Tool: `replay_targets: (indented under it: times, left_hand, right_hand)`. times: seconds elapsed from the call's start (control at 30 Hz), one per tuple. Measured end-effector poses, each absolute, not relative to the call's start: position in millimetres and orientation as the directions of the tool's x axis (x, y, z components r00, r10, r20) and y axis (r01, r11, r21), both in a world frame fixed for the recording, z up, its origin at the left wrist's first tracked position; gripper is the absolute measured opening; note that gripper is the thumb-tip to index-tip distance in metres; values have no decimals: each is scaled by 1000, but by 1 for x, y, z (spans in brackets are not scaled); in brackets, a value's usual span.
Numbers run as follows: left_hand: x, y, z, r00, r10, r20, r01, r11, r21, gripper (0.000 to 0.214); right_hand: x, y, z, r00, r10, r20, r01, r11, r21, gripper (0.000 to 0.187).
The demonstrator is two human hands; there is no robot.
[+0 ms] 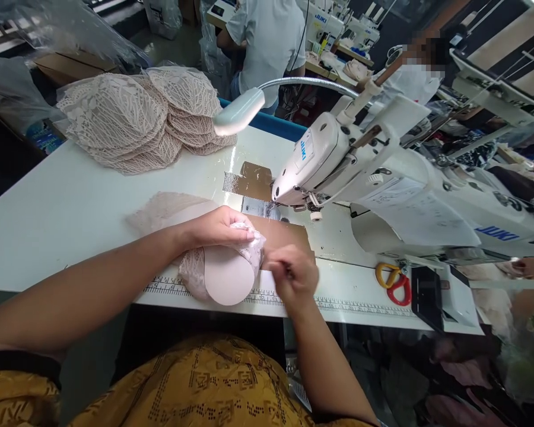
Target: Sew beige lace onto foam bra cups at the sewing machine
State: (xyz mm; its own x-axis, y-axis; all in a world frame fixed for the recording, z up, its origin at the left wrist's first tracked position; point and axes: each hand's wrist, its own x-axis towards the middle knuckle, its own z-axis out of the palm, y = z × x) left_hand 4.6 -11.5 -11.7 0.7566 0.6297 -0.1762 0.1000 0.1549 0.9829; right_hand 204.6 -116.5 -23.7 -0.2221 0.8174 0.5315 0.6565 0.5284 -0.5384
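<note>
My left hand (231, 227) is closed on a lace-covered bra cup (229, 276), its thumb pressed on the pale lace at the upper edge. The smooth pinkish inner side of the cup shows, and lace hangs around its left side. Just right of the cup, my right hand (293, 273) has its fingers curled together; it is somewhat blurred, and whatever it may hold is too small to make out. A further piece of sheer beige fabric (160, 209) lies on the table behind my left wrist. The sewing machine's needle area (271, 209) is beyond both hands.
Stacked lace cups (120, 118) stand at the back left. A white sewing machine (315, 154) fills the right, with a lamp (239, 112) over the table. Scissors (394, 283) and a black-and-white box (442, 296) lie at right. A measuring tape (351, 306) runs along the front edge. Co-workers sit behind.
</note>
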Motion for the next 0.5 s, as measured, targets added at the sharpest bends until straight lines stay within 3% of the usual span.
replay_targets:
  times: [0.07, 0.13, 0.27, 0.5]
  left_hand:
    - [4, -11, -10, 760, 626, -174, 86, 168, 982, 26]
    - [4, -11, -7, 757, 630, -173, 72, 183, 981, 24]
    - [3, -8, -1, 686, 703, -186, 55, 205, 977, 23]
    - [0, 2, -6, 557, 822, -116, -211, 275, 938, 20]
  right_hand:
    - [197, -113, -22, -479, 756, 447, 591, 654, -472, 13]
    - [188, -110, -23, -584, 752, 307, 631, 658, -412, 17]
    - [181, -110, -28, -532, 819, 214, 737, 573, -360, 20]
    - [182, -112, -30, -510, 836, 202, 732, 545, -409, 21]
